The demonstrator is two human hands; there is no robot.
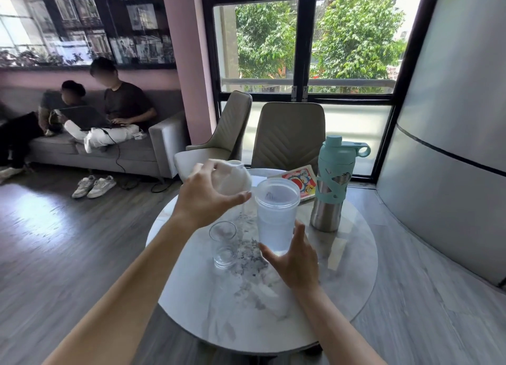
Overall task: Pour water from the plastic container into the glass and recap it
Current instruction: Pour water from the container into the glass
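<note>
I am holding the lid [235, 179] in the left hand [210, 200], fingers wrapped around it, at centre frame just left of and level with the open mouth of the plastic container [276, 216]. The right hand [294, 257] is grasping the container near its base, thumb on the near wall and fingers on the far side. The container is sitting upright at the centre of the frame; whether its base is resting on the bench [342, 282] or is raised slightly I cannot tell. It is holding water to well above half. The glass [223, 244] is standing on the bench just left of and below the container, apart from it and, as far as I can tell, empty.

Judged step: the lid is off and pouring is not yet begun.

Procedure for pouring:
1. I am keeping the lid clear to the left so it does not block the rim.
2. I am shifting the right-hand grip up toward mid-wall; a grip near the base gives poor control of a tall, full vessel.
3. I am bringing the container's rim over the centre of the glass before tilting.
4. I am tilting slowly. The mouth is much wider than the glass, so a fast tilt is likely to spill over the bench.

The metal bottle [332, 189] and the book [298, 179], at right of centre, are outside the pouring path.
</note>
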